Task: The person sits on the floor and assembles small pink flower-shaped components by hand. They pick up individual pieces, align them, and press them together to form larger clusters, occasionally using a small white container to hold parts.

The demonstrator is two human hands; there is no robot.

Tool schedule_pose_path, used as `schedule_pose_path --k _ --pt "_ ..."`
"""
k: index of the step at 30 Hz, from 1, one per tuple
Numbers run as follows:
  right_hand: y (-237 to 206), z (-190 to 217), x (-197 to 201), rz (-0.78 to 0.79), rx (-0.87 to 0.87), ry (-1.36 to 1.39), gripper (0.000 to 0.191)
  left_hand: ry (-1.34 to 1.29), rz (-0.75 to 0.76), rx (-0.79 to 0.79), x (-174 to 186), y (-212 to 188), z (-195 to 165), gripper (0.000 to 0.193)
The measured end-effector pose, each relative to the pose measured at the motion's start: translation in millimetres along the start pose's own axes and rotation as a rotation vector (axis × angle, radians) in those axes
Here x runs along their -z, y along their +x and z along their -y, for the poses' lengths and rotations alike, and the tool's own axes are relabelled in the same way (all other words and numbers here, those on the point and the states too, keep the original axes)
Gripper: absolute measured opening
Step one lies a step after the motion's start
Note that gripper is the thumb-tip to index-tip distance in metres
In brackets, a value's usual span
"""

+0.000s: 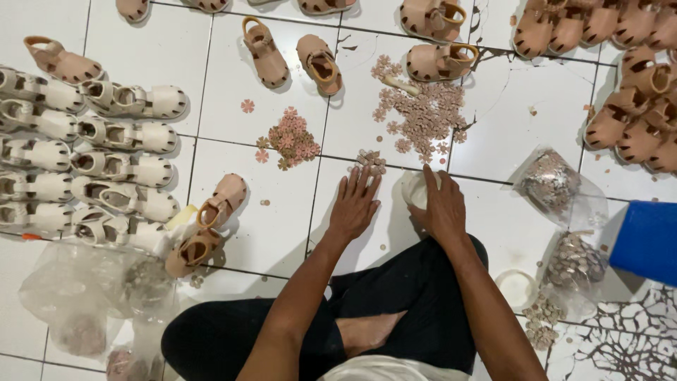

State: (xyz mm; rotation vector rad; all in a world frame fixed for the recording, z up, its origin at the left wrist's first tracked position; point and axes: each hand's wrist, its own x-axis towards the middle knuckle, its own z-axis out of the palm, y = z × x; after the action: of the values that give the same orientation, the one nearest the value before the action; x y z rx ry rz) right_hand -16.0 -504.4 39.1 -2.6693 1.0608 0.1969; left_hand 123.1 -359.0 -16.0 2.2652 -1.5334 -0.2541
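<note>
White cup (415, 189) half-hidden under right hand (443, 208)

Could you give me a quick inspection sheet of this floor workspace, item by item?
Surface: white tiled floor, cracked at the right.
Job's things: small white cup; little flower pieces by the fingertips.
Clutter: flower piles, white sandals, tan sandals, plastic bags.
Grips: left hand flat on the floor; right hand on the cup.
Cables: nothing seen.
Surroundings: blue sleeve at the right.
</note>
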Motion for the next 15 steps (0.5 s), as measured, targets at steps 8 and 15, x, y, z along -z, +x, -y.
schedule_pose_path --k 8,15 --pt "110.8 123.4 -59.9 -0.111 0.269 0.315 0.060 -0.280 -0.229 0.331 36.6 31.5 139.7 0.054" --pt "170.5 185.5 -88.3 -0.085 0.265 0.179 0.068 -0.175 -0.266 0.684 85.1 77.1 306.3 0.060"
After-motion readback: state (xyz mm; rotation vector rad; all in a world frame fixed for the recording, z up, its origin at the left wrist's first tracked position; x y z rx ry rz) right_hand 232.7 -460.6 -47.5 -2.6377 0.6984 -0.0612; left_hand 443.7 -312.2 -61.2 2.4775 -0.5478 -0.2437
